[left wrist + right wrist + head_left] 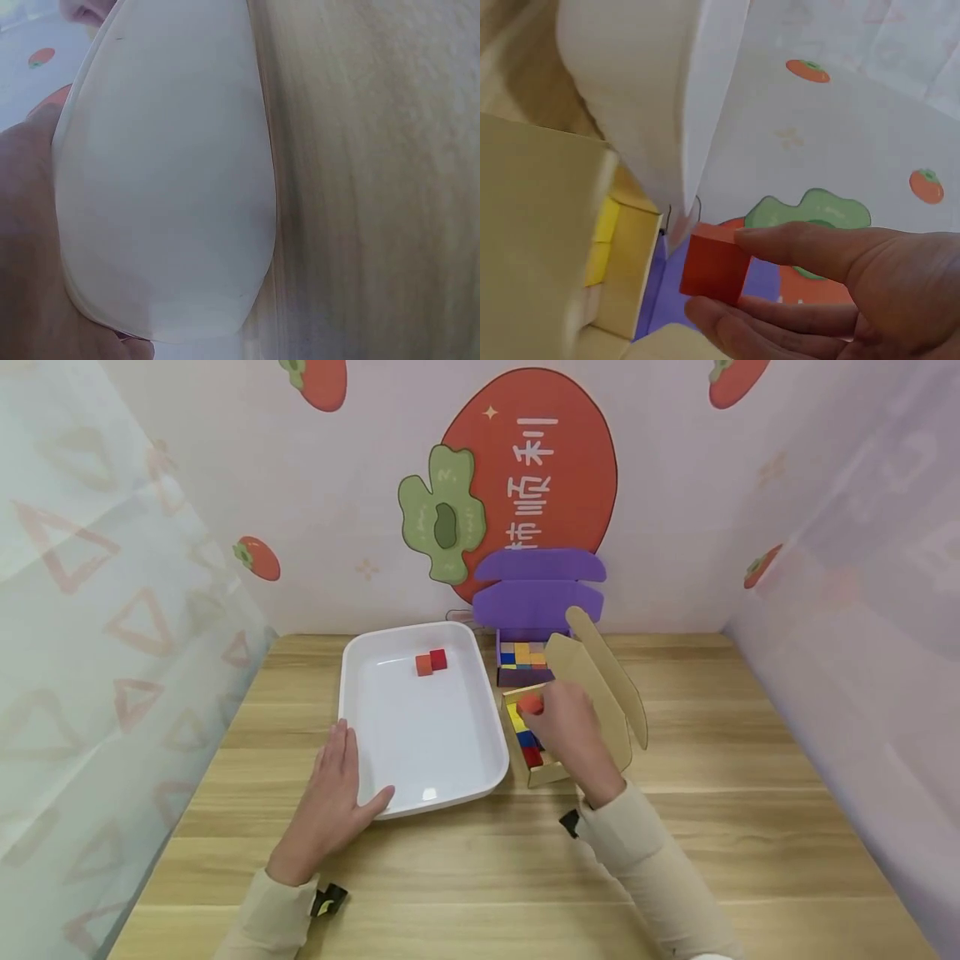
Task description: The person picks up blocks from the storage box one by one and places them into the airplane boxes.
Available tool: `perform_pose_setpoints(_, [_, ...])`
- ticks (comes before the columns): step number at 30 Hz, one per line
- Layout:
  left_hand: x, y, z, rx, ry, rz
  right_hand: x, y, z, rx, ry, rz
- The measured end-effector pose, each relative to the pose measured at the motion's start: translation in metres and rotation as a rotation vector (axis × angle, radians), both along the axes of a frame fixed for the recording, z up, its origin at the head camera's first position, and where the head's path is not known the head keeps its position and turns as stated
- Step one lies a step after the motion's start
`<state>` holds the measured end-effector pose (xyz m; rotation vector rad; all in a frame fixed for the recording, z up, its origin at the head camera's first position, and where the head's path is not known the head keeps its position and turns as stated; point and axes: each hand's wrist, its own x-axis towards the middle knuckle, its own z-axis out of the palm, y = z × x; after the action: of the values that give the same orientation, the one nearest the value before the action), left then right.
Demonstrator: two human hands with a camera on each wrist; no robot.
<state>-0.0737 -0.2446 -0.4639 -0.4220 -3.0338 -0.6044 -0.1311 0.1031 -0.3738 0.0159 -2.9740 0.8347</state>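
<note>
My right hand [570,718] pinches an orange-red cube [714,264] between thumb and fingers, just above the open cardboard box [545,774]. Inside that box lie yellow blocks [517,718], a blue block [527,739] and a red block [532,757], partly covered by the hand. At the near left corner of the white tray [495,768], my left hand [333,797] rests on the rim with fingers straight and thumb spread. Near the tray's far end, an orange cube [423,666] and a red cube [438,659] sit side by side.
Behind the cardboard box stands an open purple box [525,678] with several coloured blocks inside. The cardboard lid [600,693] rises on the box's right. A printed backdrop [337,485] stands at the back of the wooden table [465,893].
</note>
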Motion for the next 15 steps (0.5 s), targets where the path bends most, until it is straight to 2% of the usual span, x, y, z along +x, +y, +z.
perform_pose_setpoints(8, [-0.001,0.001,0.001,-0.005,-0.012,0.003,0.025,0.021,-0.019,-0.043,-0.059,-0.025])
perform_pose_setpoints(15, [0.0,0.001,0.001,0.004,-0.007,0.003,0.031,0.025,-0.024,-0.019,-0.112,-0.066])
